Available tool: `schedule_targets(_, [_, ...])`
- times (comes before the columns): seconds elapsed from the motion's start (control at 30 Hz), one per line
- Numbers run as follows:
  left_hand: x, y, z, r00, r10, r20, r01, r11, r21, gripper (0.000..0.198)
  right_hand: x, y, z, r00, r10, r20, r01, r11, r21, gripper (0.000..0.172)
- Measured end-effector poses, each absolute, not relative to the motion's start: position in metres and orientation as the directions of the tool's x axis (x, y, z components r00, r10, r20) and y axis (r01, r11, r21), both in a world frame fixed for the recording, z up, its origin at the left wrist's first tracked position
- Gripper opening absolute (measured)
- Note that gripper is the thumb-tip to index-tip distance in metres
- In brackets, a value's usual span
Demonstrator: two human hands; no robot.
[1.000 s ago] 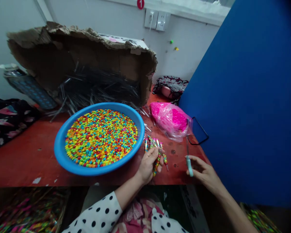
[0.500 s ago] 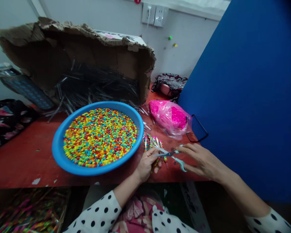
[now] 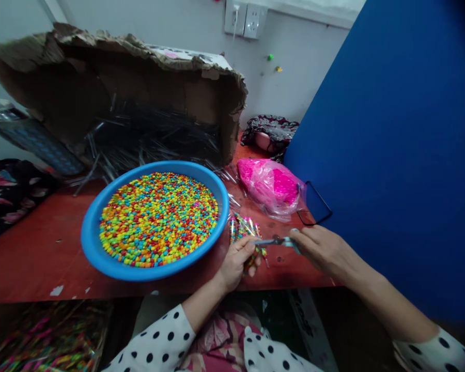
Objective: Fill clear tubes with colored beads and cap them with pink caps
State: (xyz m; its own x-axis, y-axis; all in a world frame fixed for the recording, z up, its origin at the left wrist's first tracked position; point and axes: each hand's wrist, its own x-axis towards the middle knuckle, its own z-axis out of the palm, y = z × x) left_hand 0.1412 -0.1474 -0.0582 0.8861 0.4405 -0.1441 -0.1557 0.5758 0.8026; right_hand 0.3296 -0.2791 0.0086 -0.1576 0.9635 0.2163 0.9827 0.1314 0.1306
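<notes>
- Clear tubes (image 3: pixel 245 232) packed with coloured pellets sit just right of the blue basin, bunched in your left hand (image 3: pixel 236 263).
- Blue panel (image 3: pixel 372 155): it stands well right of the basin, and the bench ends against it.
- Red bench (image 3: pixel 31 243): it runs under the basin and reaches out to both sides.
- Torn cardboard box (image 3: pixel 194 98): it lies on its side behind the basin, with black straws (image 3: pixel 155 134) spilling towards the basin's rim.
- Blue basin (image 3: pixel 88 243): this is your landmark, filled with loose pellets (image 3: pixel 158 219).
- Pink bag (image 3: pixel 271 186): this clear-wrapped bundle of pink contents lies just behind and right of the basin.
- Left hand: your fingers curl closed around the tubes, right beside the basin's rim.
- Right hand (image 3: pixel 325 250): your fingers press together around the scissors (image 3: pixel 275 241), whose blades look closed and point at the tubes.
- Step: you seem to be bringing the scissors to the tubes. A cut would call for opening the blades first.
</notes>
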Motion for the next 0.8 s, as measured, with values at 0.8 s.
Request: schedule_targets(0.8, [0.142, -0.147, -0.057, 0.873, 0.463, -0.152, -0.134, 0.528, 0.839, 0.029, 0.320, -0.275, 0.020, -0.170, 0.984, 0.052, 0.984, 0.167, 0.055, 0.037])
